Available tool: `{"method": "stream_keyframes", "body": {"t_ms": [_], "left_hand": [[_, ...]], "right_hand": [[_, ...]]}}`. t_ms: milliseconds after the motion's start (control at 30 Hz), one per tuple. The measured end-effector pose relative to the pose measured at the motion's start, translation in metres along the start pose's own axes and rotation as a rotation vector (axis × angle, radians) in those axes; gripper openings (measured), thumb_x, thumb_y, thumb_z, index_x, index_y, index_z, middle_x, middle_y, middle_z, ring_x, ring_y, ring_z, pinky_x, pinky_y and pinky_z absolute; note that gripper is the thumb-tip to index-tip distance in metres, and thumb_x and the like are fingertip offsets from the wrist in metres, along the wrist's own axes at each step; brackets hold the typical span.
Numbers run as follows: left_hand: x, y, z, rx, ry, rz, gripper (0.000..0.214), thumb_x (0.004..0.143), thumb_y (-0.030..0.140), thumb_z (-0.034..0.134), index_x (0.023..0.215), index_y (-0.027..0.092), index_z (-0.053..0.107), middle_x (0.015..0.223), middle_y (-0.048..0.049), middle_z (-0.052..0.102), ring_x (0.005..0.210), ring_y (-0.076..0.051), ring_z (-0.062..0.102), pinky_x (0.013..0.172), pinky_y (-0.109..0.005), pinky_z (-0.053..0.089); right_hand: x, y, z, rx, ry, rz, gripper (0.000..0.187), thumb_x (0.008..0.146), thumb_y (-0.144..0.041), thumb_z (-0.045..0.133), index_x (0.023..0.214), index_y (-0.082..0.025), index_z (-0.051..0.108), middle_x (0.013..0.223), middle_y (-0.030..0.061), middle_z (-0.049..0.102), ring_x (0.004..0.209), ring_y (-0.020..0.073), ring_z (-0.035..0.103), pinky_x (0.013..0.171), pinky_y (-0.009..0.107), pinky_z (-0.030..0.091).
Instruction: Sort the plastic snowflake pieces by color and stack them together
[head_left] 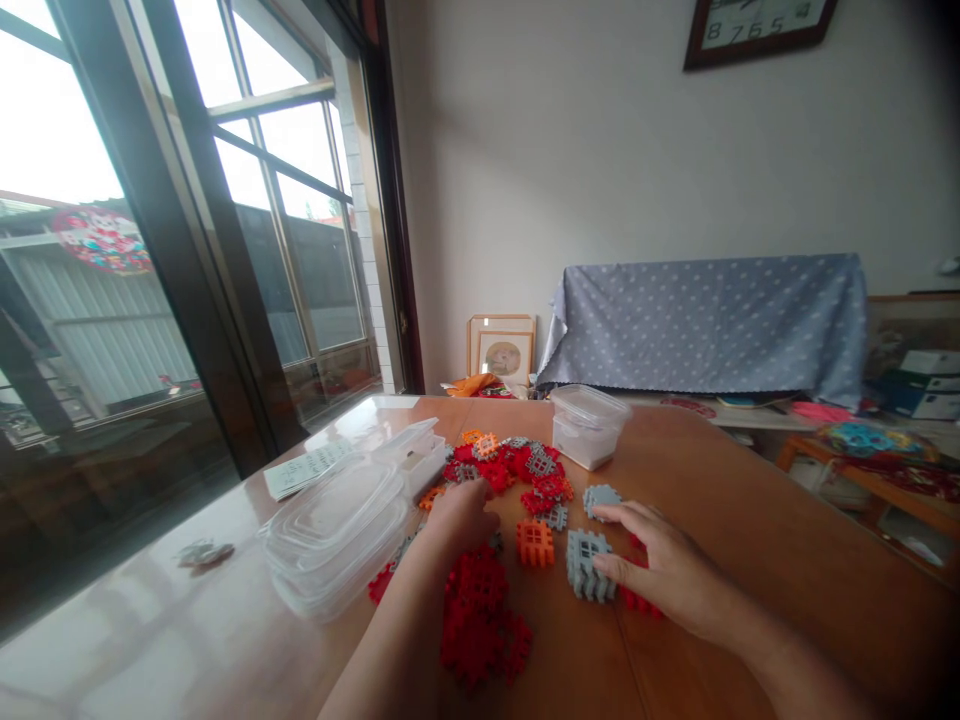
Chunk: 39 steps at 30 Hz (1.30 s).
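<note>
Fingers (619, 514) of my right hand (666, 562) are spread apart, the thumb at the right edge of a grey latticed plastic block stack (589, 566), the index at a second grey latticed plastic block stack (601, 498) just behind it. Red latticed plastic blocks (641, 600) show partly beneath that palm. With my left hand (459, 518) I reach over a curved heap of red, grey and orange plastic pieces (511, 462); its fingertips are partly hidden, so I can't tell whether they pinch anything. An orange latticed plastic block stack (535, 543) stands on the brown wooden worktop (712, 490) between my hands. Stacked clear plastic containers (334, 540) sit left of my left forearm.
</note>
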<state>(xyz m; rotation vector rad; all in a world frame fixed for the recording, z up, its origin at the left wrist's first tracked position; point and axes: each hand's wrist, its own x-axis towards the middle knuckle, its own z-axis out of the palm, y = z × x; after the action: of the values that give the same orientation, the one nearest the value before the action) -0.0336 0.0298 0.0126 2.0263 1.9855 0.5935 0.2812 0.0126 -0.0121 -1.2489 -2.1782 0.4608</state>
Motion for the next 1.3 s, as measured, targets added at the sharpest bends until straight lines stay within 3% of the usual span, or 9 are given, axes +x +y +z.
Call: {"method": "stream_keyframes", "body": {"t_ms": [133,233,467,567,667,767,867,1067,1300], "left_hand": [[-0.004,0.005,0.005,0.065,-0.079,0.059,0.034,0.056,0.029,0.079,0.088,0.025,0.069,0.102,-0.0092,0.073,0.106,-0.035,0.060,0.092,-0.043,0.042],[-0.004,0.008,0.007,0.109,-0.081,0.068,0.030,0.056,0.024,0.077,0.085,0.024,0.068,0.100,-0.0109,0.073,0.109,-0.039,0.058,0.096,-0.050,0.039],[0.005,0.005,0.007,0.088,0.020,0.050,0.025,0.065,0.021,0.068,0.090,0.023,0.066,0.099,-0.0097,0.071,0.097,-0.030,0.063,0.082,-0.037,0.044],[0.010,0.006,0.007,-0.148,0.108,0.011,0.018,0.071,0.021,0.063,0.089,0.022,0.063,0.087,-0.0059,0.069,0.083,-0.023,0.063,0.072,-0.030,0.043],[0.011,0.012,0.006,-0.632,0.143,-0.051,0.014,0.073,0.023,0.064,0.086,0.020,0.061,0.074,-0.0009,0.064,0.070,-0.016,0.059,0.066,-0.026,0.042],[0.006,0.026,0.003,-1.148,0.050,-0.075,0.016,0.075,0.028,0.066,0.087,0.019,0.060,0.080,-0.0008,0.064,0.071,-0.013,0.059,0.069,-0.025,0.046],[-0.002,0.043,0.002,-1.538,-0.204,-0.155,0.022,0.077,0.029,0.066,0.096,0.019,0.063,0.086,-0.0027,0.067,0.073,-0.014,0.062,0.073,-0.027,0.051],[-0.015,0.067,0.009,-1.695,-0.543,-0.121,0.026,0.080,0.032,0.064,0.102,0.020,0.066,0.097,-0.0081,0.073,0.085,-0.020,0.069,0.072,-0.028,0.053],[-0.025,0.080,0.017,-1.715,-0.626,-0.087,0.027,0.080,0.030,0.067,0.105,0.019,0.067,0.100,-0.0072,0.073,0.090,-0.020,0.071,0.071,-0.026,0.053]], "right_hand": [[0.001,-0.002,0.001,-0.004,0.061,-0.016,0.050,0.088,-0.054,0.064,0.130,-0.027,0.064,0.135,0.0106,0.063,0.128,0.0315,0.056,0.109,0.049,0.044],[0.002,-0.002,0.003,-0.003,0.101,-0.035,0.048,0.089,-0.055,0.063,0.128,-0.027,0.066,0.129,0.0103,0.067,0.123,0.0312,0.060,0.105,0.047,0.048],[0.004,-0.002,0.003,-0.003,0.156,-0.045,0.040,0.090,-0.050,0.061,0.122,-0.027,0.069,0.126,0.0084,0.069,0.119,0.0289,0.062,0.103,0.044,0.051],[0.005,-0.002,0.000,0.009,0.188,-0.029,0.038,0.091,-0.048,0.059,0.121,-0.027,0.069,0.125,0.0083,0.069,0.118,0.0290,0.063,0.103,0.045,0.050],[0.006,-0.001,-0.002,0.052,0.248,0.004,0.038,0.092,-0.048,0.057,0.122,-0.028,0.068,0.122,0.0081,0.071,0.114,0.0287,0.065,0.100,0.045,0.052],[0.006,-0.001,-0.003,0.142,0.289,0.049,0.039,0.093,-0.050,0.056,0.122,-0.027,0.067,0.121,0.0087,0.072,0.110,0.0277,0.067,0.095,0.043,0.055],[0.006,-0.005,-0.003,0.206,0.295,0.074,0.042,0.093,-0.052,0.056,0.125,-0.026,0.066,0.121,0.0102,0.072,0.109,0.0278,0.068,0.092,0.041,0.056],[-0.001,-0.032,-0.003,0.245,0.214,-0.024,0.052,0.091,-0.051,0.062,0.137,-0.028,0.059,0.136,0.0098,0.064,0.119,0.0284,0.063,0.096,0.040,0.055],[-0.003,-0.049,0.005,0.160,0.198,-0.162,0.060,0.086,-0.044,0.070,0.142,-0.031,0.053,0.138,0.0101,0.056,0.127,0.0304,0.055,0.106,0.044,0.050]]}}
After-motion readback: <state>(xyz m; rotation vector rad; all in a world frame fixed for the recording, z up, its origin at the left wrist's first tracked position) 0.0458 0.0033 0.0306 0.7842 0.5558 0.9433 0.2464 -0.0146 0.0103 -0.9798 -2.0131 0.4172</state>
